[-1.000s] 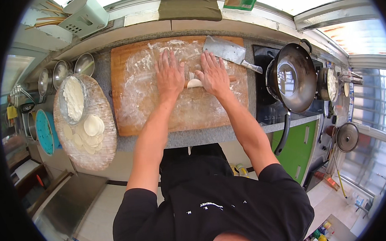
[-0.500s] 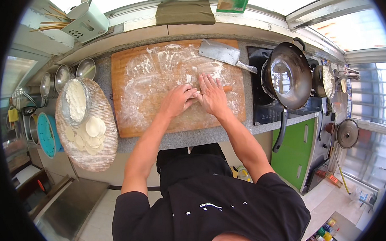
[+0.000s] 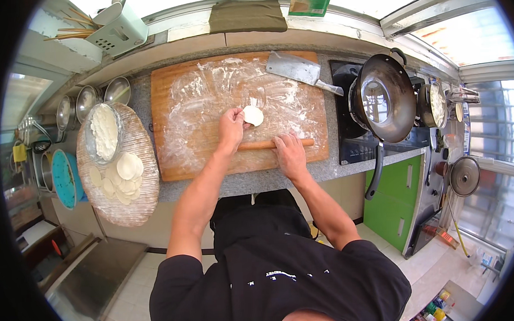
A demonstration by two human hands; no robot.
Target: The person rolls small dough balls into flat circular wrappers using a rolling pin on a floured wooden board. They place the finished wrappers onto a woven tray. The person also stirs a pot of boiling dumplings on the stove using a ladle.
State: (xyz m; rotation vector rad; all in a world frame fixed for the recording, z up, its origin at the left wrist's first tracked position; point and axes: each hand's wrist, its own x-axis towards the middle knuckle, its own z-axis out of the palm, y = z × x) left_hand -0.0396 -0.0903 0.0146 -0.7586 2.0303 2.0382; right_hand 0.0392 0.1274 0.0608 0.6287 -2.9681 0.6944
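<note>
My left hand (image 3: 231,128) pinches the edge of a small round dough wrapper (image 3: 253,116) over the middle of the floured wooden board (image 3: 180,157). A thin wooden rolling pin (image 3: 259,145) lies across the board's near part, and my right hand (image 3: 289,151) rests closed over its right portion. The pin's left end passes close to my left wrist. At the board's far right corner a cleaver (image 3: 293,68) lies flat, its handle sticking out past the edge.
Left of the board, a ridged round tray (image 3: 139,201) carries a bowl of flour (image 3: 104,132) and several finished dough rounds (image 3: 129,166). A wok (image 3: 399,110) sits on the black cooktop (image 3: 353,151) at right, its handle jutting toward me. A teal basin (image 3: 65,178) stands far left.
My hands have parted. The left now holds up a dough round, while the right has moved nearer to me and rests on the rolling pin, which lies closer to the front edge.
</note>
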